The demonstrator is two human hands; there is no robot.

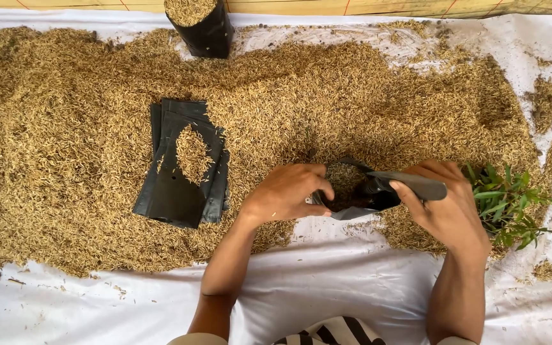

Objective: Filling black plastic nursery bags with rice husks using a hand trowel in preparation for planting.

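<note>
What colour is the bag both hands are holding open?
Black. The bag shows best in the head view, held between the left hand and right hand.

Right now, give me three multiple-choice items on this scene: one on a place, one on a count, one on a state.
1. Where is the green seedling? A beside the right hand B at the top edge C on the flat bags
2. How many filled upright bags show? A three B one C none
3. The black bag in both hands is: A sealed B open C rolled up
Answers: 1 A, its leaves touch that hand; 2 B, one stands at the top; 3 B, the left hand holds its mouth apart over the husks.
</note>
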